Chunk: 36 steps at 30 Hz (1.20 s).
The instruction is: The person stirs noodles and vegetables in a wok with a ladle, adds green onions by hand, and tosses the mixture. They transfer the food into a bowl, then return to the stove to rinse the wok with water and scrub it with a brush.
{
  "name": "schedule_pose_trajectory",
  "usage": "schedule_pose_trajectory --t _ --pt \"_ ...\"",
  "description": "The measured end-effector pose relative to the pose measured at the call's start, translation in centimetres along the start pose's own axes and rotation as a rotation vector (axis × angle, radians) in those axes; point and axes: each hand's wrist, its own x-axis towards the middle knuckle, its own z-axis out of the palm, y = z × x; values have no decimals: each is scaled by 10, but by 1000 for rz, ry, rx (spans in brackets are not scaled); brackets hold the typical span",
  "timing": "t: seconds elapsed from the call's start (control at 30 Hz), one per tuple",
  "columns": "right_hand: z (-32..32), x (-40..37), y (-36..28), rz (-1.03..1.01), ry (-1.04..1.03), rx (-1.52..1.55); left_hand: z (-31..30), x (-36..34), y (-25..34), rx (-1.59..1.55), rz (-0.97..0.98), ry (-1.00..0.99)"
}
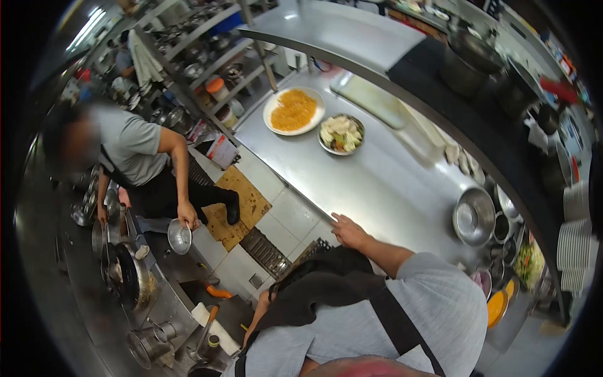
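My right hand (348,230) rests at the near edge of the steel table (377,195), fingers stretched out, holding nothing. Of my left arm only a strip of forearm shows beside my dark apron (333,292); the hand itself is hidden. Farther along the table stand a white plate (270,121) of orange shredded food (294,110) and a metal bowl (331,149) of cut vegetables (342,133). Both are well apart from my right hand.
A co-worker (135,141) on the left holds a small metal bowl (179,236) beside a wok (135,276) on the stove. Metal bowls (474,217) stand at the table's right end. Overhead runs a steel shelf (352,38). Cardboard (245,198) lies on the tiled floor.
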Motion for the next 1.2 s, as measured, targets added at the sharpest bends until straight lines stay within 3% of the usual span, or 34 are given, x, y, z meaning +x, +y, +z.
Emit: schedule_pose_trajectory --t 0.3,0.6,0.67,0.73,0.77,0.97,1.03,1.07,1.13,1.2 --pt "-2 1 13 -138 -45 -28 23 -17 -17 -39 -56 27" --pt "-2 7 17 -134 -33 17 21 -10 25 -4 82 49" --pt "-8 6 12 -110 -60 6 16 -14 30 30 94 30" --pt "24 2 28 -26 87 136 10 -6 27 54 91 2" --pt "10 5 19 79 19 191 6 -2 26 63 83 -13" --pt "14 7 20 105 -38 152 -10 8 36 100 38 -74" --pt "-3 0 11 198 10 601 -11 14 36 126 33 -88" --pt "0 1 15 216 19 605 -12 19 33 143 35 -97" --pt "7 3 19 131 -152 268 -13 31 28 183 42 -117" --pt "6 -5 15 151 -97 208 -13 47 20 222 57 -132"
